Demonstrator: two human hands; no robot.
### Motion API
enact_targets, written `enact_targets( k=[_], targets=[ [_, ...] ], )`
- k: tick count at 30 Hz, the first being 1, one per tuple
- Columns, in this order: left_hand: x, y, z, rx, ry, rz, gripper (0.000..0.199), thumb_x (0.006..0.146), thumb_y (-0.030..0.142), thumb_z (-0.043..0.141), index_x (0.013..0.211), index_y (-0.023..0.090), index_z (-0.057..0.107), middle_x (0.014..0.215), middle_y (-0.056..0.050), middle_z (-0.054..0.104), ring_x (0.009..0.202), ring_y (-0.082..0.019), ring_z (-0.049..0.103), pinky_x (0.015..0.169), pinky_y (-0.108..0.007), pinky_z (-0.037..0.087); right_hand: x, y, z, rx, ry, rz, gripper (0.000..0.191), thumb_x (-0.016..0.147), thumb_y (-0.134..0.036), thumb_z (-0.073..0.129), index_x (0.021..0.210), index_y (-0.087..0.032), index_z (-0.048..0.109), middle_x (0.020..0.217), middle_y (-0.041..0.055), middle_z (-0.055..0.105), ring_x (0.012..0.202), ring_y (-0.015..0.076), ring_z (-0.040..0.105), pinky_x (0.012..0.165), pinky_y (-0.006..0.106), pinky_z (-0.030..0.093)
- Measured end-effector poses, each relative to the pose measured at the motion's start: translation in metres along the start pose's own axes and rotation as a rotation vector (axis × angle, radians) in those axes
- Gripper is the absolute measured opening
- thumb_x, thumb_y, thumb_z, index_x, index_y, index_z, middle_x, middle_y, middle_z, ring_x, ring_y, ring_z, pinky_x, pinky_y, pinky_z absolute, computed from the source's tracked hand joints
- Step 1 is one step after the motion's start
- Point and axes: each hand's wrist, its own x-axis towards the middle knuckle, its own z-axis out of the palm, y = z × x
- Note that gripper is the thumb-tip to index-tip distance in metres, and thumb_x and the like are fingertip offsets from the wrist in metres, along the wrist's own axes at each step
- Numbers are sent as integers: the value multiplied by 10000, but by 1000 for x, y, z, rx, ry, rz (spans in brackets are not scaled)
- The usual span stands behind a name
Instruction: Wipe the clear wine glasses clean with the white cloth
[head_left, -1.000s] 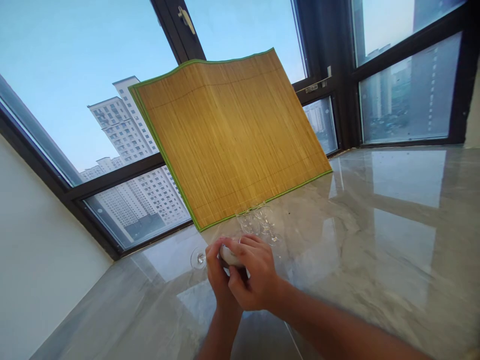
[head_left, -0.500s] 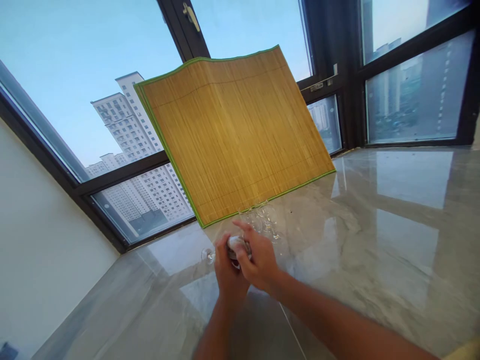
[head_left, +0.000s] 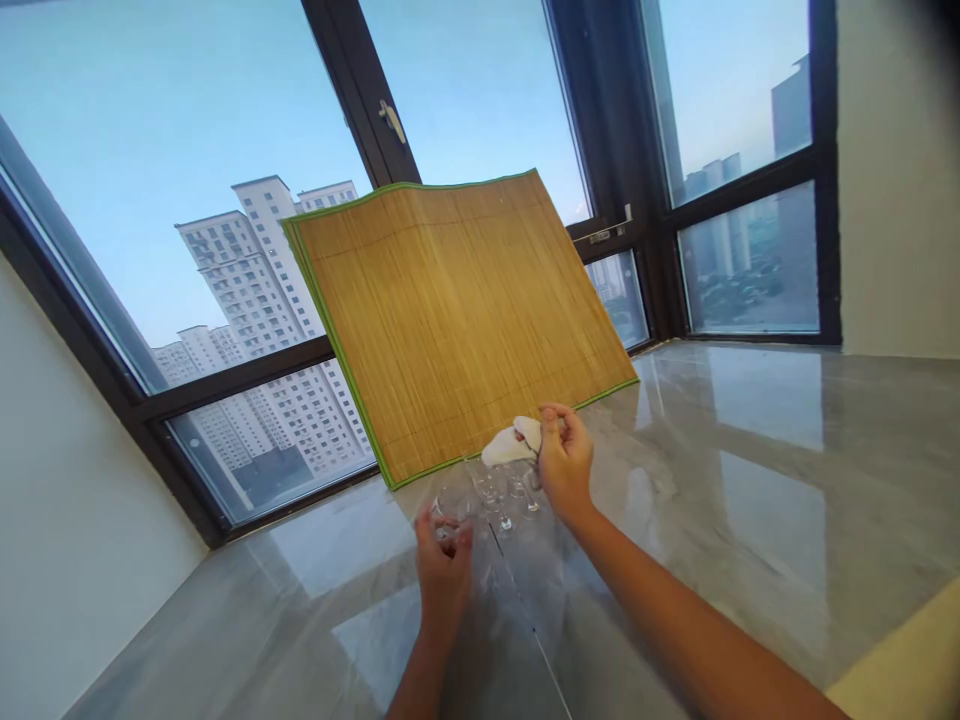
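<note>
My left hand point(head_left: 442, 560) is closed on a clear wine glass point(head_left: 453, 500), its bowl showing above my fingers. Much of the stem is hidden in my grip. To the right, my right hand point(head_left: 567, 465) is closed on a white cloth point(head_left: 510, 444) that hangs off to its left and carries a small red mark. Between my hands and a little beyond them stand several clear stemmed glasses point(head_left: 491, 488) on the glossy stone counter point(head_left: 645, 600). The cloth is just above these glasses and apart from the glass in my left hand.
A bamboo mat point(head_left: 472, 310) with green edging leans against the dark window frame point(head_left: 352, 100) behind the glasses. White walls point(head_left: 82, 480) close off both sides. A thin dark seam runs along the counter between my arms.
My hands have parted: earlier they were together around the glass and cloth. The right hand has moved up and right with the cloth, while the left keeps the glass. The view has shifted.
</note>
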Motion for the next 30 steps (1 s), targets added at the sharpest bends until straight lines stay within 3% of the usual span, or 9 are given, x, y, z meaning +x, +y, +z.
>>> enact_targets(
  k=[3, 7, 10, 13, 18, 23, 26, 30],
  targets=[
    [-6, 7, 10, -165, -142, -176, 807, 703, 701, 731, 1293, 242, 426, 1146, -103, 708, 386, -69, 533, 323, -202, 317, 31, 15, -18, -173, 63, -105, 421, 927, -534, 556, 1127, -166, 596, 721, 3, 653, 639, 190, 617, 610, 290, 475],
    [-17, 14, 21, -283, -297, -326, 837, 675, 754, 732, 1274, 239, 456, 1305, -197, 680, 377, -86, 582, 302, -186, 244, 50, 53, -54, -522, 49, -135, 573, 857, -540, 631, 1288, -180, 516, 964, 64, 710, 840, 239, 670, 754, 326, 481],
    [-24, 16, 26, -300, -352, -379, 817, 661, 770, 736, 1225, 222, 514, 1286, -196, 696, 368, -78, 570, 316, -188, 246, 48, 84, -74, -854, -96, -56, 512, 896, -440, 598, 1329, -181, 509, 1032, 78, 716, 899, 252, 674, 758, 322, 438],
    [-30, 15, 30, -316, -339, -413, 790, 649, 745, 766, 1203, 225, 548, 1267, -171, 707, 379, -67, 558, 335, -185, 235, 44, 104, -78, -1033, -294, 4, 421, 945, -297, 529, 1343, -159, 516, 1039, 91, 724, 901, 238, 675, 755, 315, 412],
    [-33, 8, 34, -375, -342, -432, 783, 691, 677, 786, 1293, 253, 521, 1186, -106, 711, 445, -41, 545, 409, -183, 327, 43, 117, -74, -1104, -500, 0, 382, 954, -231, 528, 1327, -146, 531, 1077, 111, 724, 972, 226, 665, 799, 305, 409],
    [-31, 11, 38, -259, -382, -405, 851, 666, 647, 815, 1359, 253, 515, 1070, -51, 670, 414, -5, 425, 386, -181, 275, 44, 123, -74, -1103, -564, 38, 307, 947, -241, 547, 1241, -164, 591, 1051, 103, 733, 943, 228, 669, 764, 307, 398],
    [-31, 10, 39, -184, -332, -446, 858, 636, 527, 864, 1382, 266, 529, 1062, -39, 664, 448, -5, 423, 425, -178, 309, 44, 124, -75, -1109, -577, 51, 295, 943, -243, 554, 1223, -162, 598, 1060, 104, 737, 951, 232, 669, 765, 308, 394],
    [-33, 3, 37, -67, -277, -498, 636, 613, 414, 843, 1197, 229, 675, 975, -25, 679, 455, -25, 413, 432, -186, 274, 44, 123, -75, -1115, -581, 62, 302, 951, -250, 536, 1236, -161, 586, 1076, 101, 731, 964, 222, 662, 770, 298, 398]
  ],
)
